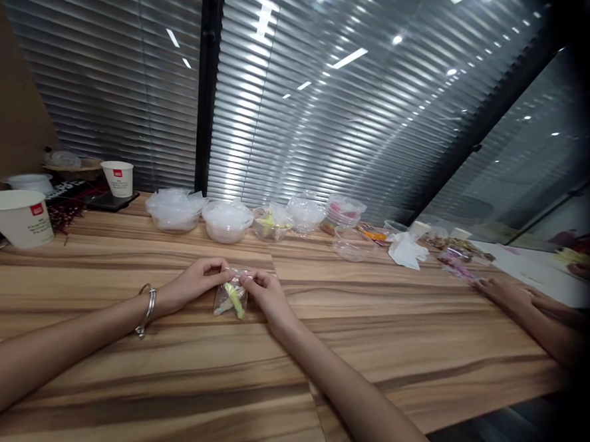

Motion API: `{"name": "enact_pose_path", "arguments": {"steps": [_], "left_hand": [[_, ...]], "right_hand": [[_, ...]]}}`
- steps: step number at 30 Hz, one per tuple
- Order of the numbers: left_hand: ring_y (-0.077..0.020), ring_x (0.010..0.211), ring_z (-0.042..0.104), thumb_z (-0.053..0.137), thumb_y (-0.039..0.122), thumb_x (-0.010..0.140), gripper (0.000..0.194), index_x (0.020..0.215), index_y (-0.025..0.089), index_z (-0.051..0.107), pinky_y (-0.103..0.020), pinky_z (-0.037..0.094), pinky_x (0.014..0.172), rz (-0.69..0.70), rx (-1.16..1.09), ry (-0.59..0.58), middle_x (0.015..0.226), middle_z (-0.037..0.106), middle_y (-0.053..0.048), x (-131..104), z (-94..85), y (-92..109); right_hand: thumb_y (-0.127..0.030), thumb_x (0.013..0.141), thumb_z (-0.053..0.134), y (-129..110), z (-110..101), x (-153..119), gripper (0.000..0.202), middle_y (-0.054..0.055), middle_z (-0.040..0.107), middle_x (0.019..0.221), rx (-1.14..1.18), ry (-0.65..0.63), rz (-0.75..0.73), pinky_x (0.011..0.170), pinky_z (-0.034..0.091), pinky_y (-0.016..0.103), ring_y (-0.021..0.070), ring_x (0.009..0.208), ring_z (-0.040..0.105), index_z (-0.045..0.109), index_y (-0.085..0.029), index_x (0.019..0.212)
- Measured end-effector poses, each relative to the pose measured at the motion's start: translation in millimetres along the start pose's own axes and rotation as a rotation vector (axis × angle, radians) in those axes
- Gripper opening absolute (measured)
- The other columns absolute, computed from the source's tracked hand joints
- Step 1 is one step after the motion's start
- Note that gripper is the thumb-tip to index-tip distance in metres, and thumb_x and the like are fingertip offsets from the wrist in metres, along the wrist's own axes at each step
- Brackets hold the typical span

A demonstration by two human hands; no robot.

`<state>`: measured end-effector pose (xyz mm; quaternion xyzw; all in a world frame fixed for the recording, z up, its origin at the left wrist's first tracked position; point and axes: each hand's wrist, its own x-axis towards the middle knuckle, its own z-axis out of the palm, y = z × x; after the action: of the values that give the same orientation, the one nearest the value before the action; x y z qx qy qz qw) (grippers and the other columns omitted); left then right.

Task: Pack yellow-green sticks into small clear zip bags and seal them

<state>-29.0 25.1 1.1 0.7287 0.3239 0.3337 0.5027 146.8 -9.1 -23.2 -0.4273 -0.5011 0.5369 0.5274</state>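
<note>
Between my two hands is a small clear plastic bag (231, 298) with yellow and whitish pieces inside, whose kind I cannot make out. My left hand (198, 284), with a silver bracelet at its wrist, pinches the bag's upper left edge. At the upper right edge, my right hand (269, 298) grips it between thumb and fingers. The bag's lower part hangs at or just above the wooden table (175, 387). Beyond it stands a clear bowl (273, 225) holding similar yellow pieces.
Plastic bowls with white bags (174, 210) (227, 221) line the table's back. A clear container (353, 244) and white tissue (407, 250) lie to the right. Paper cups (19, 219) (118, 179) stand at left. Another person's hands (508, 294) touch a purple packet (457, 265) at far right.
</note>
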Motion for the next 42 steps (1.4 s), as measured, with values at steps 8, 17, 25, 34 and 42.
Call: {"name": "enact_pose_path", "arguments": {"steps": [8,17,25,34,42], "left_hand": [[-0.0178,0.079,0.054,0.052,0.043,0.081,0.03,0.083,0.016,0.063,-0.027,0.042,0.072,-0.049,-0.019,0.009,0.082,0.064,-0.003,1.7,1.1,1.6],[-0.0216,0.088,0.058,0.053,0.044,0.081,0.032,0.088,0.016,0.067,-0.031,0.043,0.082,-0.027,-0.008,-0.01,0.093,0.068,-0.006,2.3,-0.2,0.7],[-0.0213,0.091,0.058,0.051,0.041,0.083,0.031,0.094,0.016,0.065,-0.032,0.043,0.084,-0.025,-0.013,-0.014,0.097,0.067,-0.007,3.0,2.2,5.0],[-0.0228,0.105,0.057,0.068,0.033,0.071,0.047,0.114,0.017,0.057,-0.039,0.043,0.094,-0.067,-0.121,-0.114,0.116,0.061,-0.01,3.2,4.9,-0.2],[-0.0233,0.103,0.058,0.067,0.034,0.073,0.042,0.109,0.015,0.058,-0.036,0.046,0.089,-0.078,-0.235,-0.018,0.114,0.062,-0.012,4.1,2.2,-3.8]], "right_hand": [[-0.038,0.066,0.07,-5.2,2.1,-4.1,0.026,0.0,0.059,0.063,0.066,0.07,-0.025,0.056,0.038,0.023,0.0118,0.058,0.051,0.056,-0.016,0.065],[-0.038,0.065,0.071,-6.8,-1.1,-1.6,0.025,0.001,0.061,0.064,0.036,0.061,-0.093,0.059,0.041,0.024,0.0126,0.06,0.052,0.058,-0.017,0.062],[-0.038,0.07,0.067,-6.7,-0.1,-4.3,0.026,-0.002,0.055,0.06,0.022,0.091,-0.12,0.053,0.037,0.022,0.0107,0.055,0.048,0.053,-0.018,0.061],[-0.039,0.07,0.067,-6.2,-0.1,-3.1,0.028,-0.003,0.055,0.061,0.057,0.132,-0.132,0.054,0.037,0.021,0.0113,0.058,0.05,0.05,-0.018,0.063],[-0.037,0.069,0.069,-3.9,3.0,0.3,0.03,0.002,0.063,0.083,0.09,0.018,-0.114,0.065,0.045,0.025,0.0142,0.074,0.058,0.055,-0.02,0.089]]}}
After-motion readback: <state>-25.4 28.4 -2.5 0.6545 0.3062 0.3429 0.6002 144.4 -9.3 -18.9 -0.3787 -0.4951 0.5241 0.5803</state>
